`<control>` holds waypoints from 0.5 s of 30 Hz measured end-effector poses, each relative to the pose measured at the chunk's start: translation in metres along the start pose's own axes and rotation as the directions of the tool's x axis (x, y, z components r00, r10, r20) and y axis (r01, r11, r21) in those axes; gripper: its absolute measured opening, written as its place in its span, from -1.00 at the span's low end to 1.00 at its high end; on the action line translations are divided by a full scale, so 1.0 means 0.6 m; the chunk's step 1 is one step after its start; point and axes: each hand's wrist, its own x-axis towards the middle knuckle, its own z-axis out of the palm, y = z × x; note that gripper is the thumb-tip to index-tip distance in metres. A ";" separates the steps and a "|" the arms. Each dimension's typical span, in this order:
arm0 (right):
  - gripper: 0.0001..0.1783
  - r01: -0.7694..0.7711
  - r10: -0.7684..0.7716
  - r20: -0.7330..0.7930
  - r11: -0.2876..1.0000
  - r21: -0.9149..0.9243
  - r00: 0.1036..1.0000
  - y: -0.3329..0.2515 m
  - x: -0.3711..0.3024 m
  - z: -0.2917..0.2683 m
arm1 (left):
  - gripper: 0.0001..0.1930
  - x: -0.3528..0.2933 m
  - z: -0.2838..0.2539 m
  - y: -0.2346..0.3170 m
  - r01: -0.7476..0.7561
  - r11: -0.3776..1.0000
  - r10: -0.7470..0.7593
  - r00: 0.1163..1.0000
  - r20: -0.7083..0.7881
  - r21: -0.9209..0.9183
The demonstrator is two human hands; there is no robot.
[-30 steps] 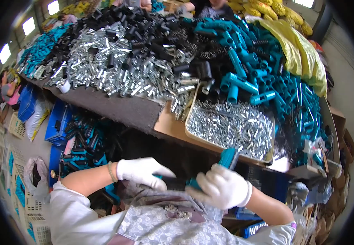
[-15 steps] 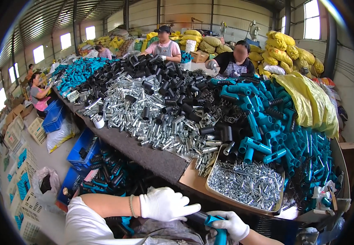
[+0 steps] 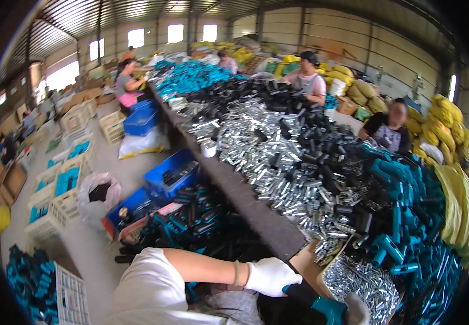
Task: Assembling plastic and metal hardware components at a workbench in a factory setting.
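Note:
Low in the picture, a teal-and-black tubular tool part [image 3: 327, 310] spans the gap between my hands. My left hand [image 3: 272, 276], in a white glove, is closed at its black end, its fingers held together there. At the teal end is my right hand [image 3: 356, 310], also gloved, dim and partly cut off by the lower edge; it grips the teal part. Just beyond my right hand lies a tray [image 3: 321, 281] of small silver pins and screws. Loose teal housings [image 3: 402, 216] are heaped to the right of it.
A long table holds piles of silver metal parts [image 3: 261, 146], black sleeves [image 3: 321, 124] and teal pieces [image 3: 196, 76]. Below its dark edge [image 3: 245, 206] stand blue bins [image 3: 172, 170] and finished-looking teal-black pieces [image 3: 191, 216]. White crates [image 3: 72, 292] line the floor. Several people work around the table.
My view has swung left, so the table and people appear farther right. Both hands still hold the part; my left index finger no longer points out along it.

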 end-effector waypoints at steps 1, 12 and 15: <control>-0.34 0.038 -0.024 -0.083 0.985 0.167 0.996 -0.014 -0.004 0.019 | -0.75 -0.007 0.007 0.000 0.060 0.994 -0.058 0.998 0.032 -0.089; -0.68 0.412 -0.400 0.156 0.910 -0.049 0.903 -0.005 0.016 0.044 | -0.76 -0.075 0.044 0.039 0.188 0.966 -0.162 0.975 0.152 -0.176; -0.47 0.148 -0.153 -0.112 0.988 -0.051 0.982 0.038 0.016 0.008 | -0.70 -0.085 0.059 0.018 -0.149 0.955 0.097 0.975 -0.201 -0.258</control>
